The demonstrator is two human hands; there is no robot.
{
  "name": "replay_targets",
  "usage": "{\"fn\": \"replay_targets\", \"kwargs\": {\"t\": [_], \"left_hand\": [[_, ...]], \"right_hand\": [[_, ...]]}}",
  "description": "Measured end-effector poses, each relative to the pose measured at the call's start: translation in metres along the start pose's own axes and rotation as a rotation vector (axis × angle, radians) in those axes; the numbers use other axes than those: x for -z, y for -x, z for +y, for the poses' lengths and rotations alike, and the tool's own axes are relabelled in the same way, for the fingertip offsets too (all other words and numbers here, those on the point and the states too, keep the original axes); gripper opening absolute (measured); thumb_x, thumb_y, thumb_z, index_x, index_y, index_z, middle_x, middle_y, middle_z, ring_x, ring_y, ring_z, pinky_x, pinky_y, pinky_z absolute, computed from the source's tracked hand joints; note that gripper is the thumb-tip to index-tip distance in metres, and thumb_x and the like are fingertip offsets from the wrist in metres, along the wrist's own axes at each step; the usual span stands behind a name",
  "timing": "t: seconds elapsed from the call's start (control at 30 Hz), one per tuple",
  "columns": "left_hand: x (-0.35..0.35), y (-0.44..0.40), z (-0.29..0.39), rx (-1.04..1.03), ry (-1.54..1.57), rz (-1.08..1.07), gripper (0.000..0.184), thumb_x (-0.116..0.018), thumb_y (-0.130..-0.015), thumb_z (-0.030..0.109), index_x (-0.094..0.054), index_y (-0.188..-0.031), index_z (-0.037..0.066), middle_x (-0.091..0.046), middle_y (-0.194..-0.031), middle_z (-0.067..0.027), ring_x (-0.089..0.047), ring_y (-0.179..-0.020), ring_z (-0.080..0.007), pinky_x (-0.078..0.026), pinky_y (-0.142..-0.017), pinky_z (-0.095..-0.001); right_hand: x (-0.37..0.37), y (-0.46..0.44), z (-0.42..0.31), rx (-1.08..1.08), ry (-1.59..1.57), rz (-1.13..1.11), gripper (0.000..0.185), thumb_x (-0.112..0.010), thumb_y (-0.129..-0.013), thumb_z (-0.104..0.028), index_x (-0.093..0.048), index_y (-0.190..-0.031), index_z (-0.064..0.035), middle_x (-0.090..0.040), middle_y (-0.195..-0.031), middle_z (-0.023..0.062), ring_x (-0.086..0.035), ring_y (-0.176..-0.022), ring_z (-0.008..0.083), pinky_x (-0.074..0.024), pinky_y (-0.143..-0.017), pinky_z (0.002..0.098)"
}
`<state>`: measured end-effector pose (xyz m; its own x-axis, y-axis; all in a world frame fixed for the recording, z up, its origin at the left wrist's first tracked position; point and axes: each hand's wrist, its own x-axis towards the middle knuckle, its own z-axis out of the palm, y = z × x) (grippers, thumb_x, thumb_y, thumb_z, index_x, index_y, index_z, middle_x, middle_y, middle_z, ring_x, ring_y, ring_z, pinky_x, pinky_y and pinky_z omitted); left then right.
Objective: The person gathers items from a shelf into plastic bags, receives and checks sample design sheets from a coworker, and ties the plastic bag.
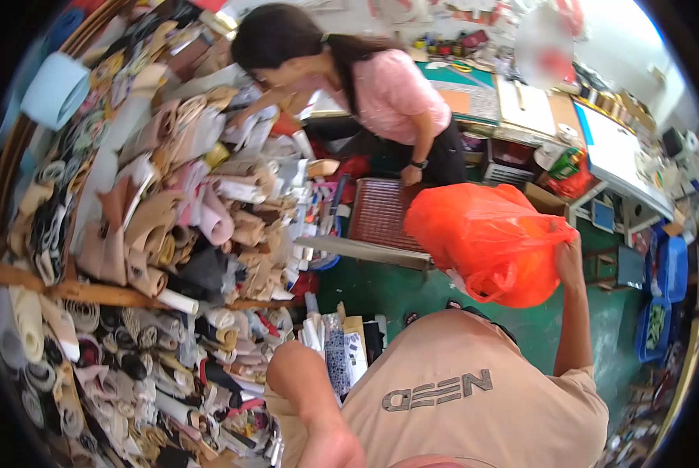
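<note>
A bulging red plastic bag (486, 242) hangs from my right hand (569, 261), whose fingers are closed around its gathered top. What fills the bag is hidden. My left arm is bent, with the elbow out by the shelves. My left hand (334, 451) is up close to the camera at the bottom edge, cut off by the frame. Its fingers do not show. Just past the bag, a slatted brown seat or rack (380, 214) stands by another person (388, 93) in a pink top, whose one hand reaches into the material rolls.
Shelves on the left are crammed with rolled materials (217, 218), split by a wooden beam (115, 295). A worktable (513, 109) with tools and boards runs along the back. Blue bins (665, 269) and a small stool (626, 267) stand right on the green floor (591, 320).
</note>
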<state>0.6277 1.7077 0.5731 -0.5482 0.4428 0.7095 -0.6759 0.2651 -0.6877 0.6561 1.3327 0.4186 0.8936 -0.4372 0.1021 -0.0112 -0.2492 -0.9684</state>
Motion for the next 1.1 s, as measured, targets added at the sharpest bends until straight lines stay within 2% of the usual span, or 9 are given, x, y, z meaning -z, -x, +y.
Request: {"fn": "replay_targets", "kwargs": {"t": [0.13,0.33,0.4,0.47,0.5,0.6,0.63,0.87,1.1], "left_hand": [[-0.010,0.011,0.000,0.041,0.093,0.093,0.033,-0.055,-0.091,0.020,-0.057,-0.117,0.000,-0.060,-0.116,-0.0087,-0.053,-0.109,-0.0228,-0.044,-0.093,-0.0401],[-0.028,0.013,0.007,0.047,0.213,0.147,0.031,-0.055,-0.092,0.014,-0.058,-0.118,-0.001,-0.061,-0.115,-0.0100,-0.055,-0.106,-0.0242,-0.047,-0.090,-0.0398],[-0.033,0.012,0.010,-0.015,0.203,0.155,0.030,-0.056,-0.092,0.011,-0.058,-0.119,-0.002,-0.061,-0.115,-0.0104,-0.056,-0.105,-0.0246,-0.048,-0.089,-0.0398],[-0.035,0.018,0.007,-0.104,0.037,0.082,0.031,-0.053,-0.093,0.012,-0.056,-0.122,-0.001,-0.057,-0.123,-0.0109,-0.051,-0.114,-0.0259,-0.044,-0.096,-0.0418],[-0.036,0.020,0.004,-0.146,-0.048,0.039,0.032,-0.051,-0.094,0.012,-0.055,-0.123,0.000,-0.055,-0.127,-0.0112,-0.048,-0.119,-0.0265,-0.042,-0.099,-0.0428],[-0.040,0.021,-0.004,-0.204,-0.198,0.099,0.029,-0.047,-0.096,0.019,-0.059,-0.109,-0.005,-0.061,-0.112,-0.0168,-0.058,-0.102,-0.0291,-0.048,-0.090,-0.0419],[-0.041,0.021,-0.003,-0.196,-0.209,0.083,0.029,-0.047,-0.096,0.019,-0.059,-0.109,-0.005,-0.061,-0.112,-0.0168,-0.058,-0.102,-0.0291,-0.048,-0.090,-0.0419],[-0.051,0.009,0.003,-0.095,-0.160,-0.064,0.029,-0.047,-0.096,0.019,-0.059,-0.108,-0.004,-0.061,-0.111,-0.0170,-0.058,-0.101,-0.0291,-0.048,-0.089,-0.0417],[-0.061,0.003,0.011,-0.059,-0.162,-0.107,0.028,-0.047,-0.096,0.019,-0.059,-0.107,-0.004,-0.061,-0.110,-0.0171,-0.058,-0.099,-0.0291,-0.048,-0.089,-0.0416]], "right_hand": [[0.015,0.002,0.011,0.011,-0.003,0.025,0.024,-0.046,-0.097,-0.014,-0.063,-0.097,0.0030,-0.058,-0.080,-0.0020,-0.048,-0.077,0.0062,-0.0428,-0.068,0.0243],[0.035,0.010,0.030,0.024,-0.007,0.081,0.020,-0.045,-0.094,-0.007,-0.062,-0.096,0.0043,-0.059,-0.079,-0.0009,-0.049,-0.077,0.0065,-0.0424,-0.068,0.0242],[0.041,0.012,0.033,0.014,-0.014,0.099,0.020,-0.045,-0.094,-0.006,-0.062,-0.095,0.0041,-0.059,-0.080,-0.0009,-0.049,-0.078,0.0068,-0.0423,-0.068,0.0244],[0.046,0.015,0.036,-0.012,-0.021,0.101,0.020,-0.044,-0.093,-0.006,-0.062,-0.095,0.0040,-0.059,-0.080,-0.0009,-0.049,-0.078,0.0071,-0.0424,-0.068,0.0246],[0.048,0.017,0.036,-0.006,0.002,0.111,0.021,-0.044,-0.093,-0.007,-0.062,-0.095,0.0040,-0.059,-0.080,-0.0010,-0.049,-0.077,0.0072,-0.0422,-0.068,0.0247],[0.054,0.019,0.045,0.020,0.085,0.094,0.023,-0.044,-0.095,-0.011,-0.061,-0.091,0.0040,-0.057,-0.078,-0.0017,-0.047,-0.074,0.0070,-0.0406,-0.065,0.0255],[0.052,0.019,0.040,0.007,0.076,0.092,0.023,-0.044,-0.095,-0.011,-0.060,-0.090,0.0039,-0.056,-0.077,-0.0019,-0.047,-0.074,0.0070,-0.0401,-0.064,0.0255],[0.047,0.017,0.051,-0.005,-0.009,0.031,0.033,-0.047,-0.099,-0.025,-0.060,-0.088,0.0029,-0.052,-0.074,-0.0052,-0.041,-0.070,0.0041,-0.0345,-0.059,0.0225],[0.034,0.011,0.042,0.010,-0.033,-0.018,0.033,-0.047,-0.099,-0.026,-0.059,-0.088,0.0033,-0.050,-0.072,-0.0060,-0.040,-0.068,0.0043,-0.0343,-0.058,0.0230]]}}
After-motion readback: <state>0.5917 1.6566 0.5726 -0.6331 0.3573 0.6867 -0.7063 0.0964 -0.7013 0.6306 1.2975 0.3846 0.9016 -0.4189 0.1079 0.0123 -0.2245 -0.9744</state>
